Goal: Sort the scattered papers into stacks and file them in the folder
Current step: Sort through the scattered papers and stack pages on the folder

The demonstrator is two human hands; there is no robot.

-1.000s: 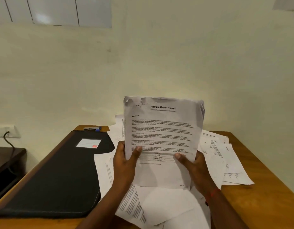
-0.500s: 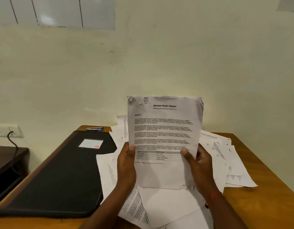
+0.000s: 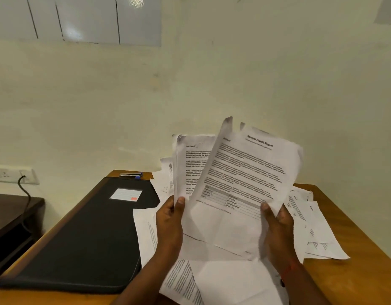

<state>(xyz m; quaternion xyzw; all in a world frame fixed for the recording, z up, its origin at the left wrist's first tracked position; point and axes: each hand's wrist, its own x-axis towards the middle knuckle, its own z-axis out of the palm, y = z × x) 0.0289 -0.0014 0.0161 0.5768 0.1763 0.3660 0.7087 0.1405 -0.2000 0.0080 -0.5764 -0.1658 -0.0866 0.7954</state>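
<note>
- Both hands are raised over the desk, each holding paper: the left hand (image 3: 169,219) pinches the lower left edge of the Section 2 page (image 3: 190,166), thumb on the front, fingers behind.
- Over on the other side, the right hand (image 3: 278,227) pinches the lower right of the Sample Health Report sheet (image 3: 245,179), thumb laid on its face; a red thread (image 3: 288,269) circles that wrist.
- That report sheet is in front, tilted to the right and fanned off the Section 2 page, covering its right part. Both have crumpled top corners.
- Loose papers (image 3: 311,227) lie overlapping on the wooden table (image 3: 355,271), beneath and to the right of the hands.
- Left of them the black folder (image 3: 80,238) lies flat and closed, a white label (image 3: 126,194) on its cover.
- Just beyond the folder, at the table's far edge, sits a stapler (image 3: 131,175).
- A wall socket (image 3: 12,173) with a dark cable is at far left.
</note>
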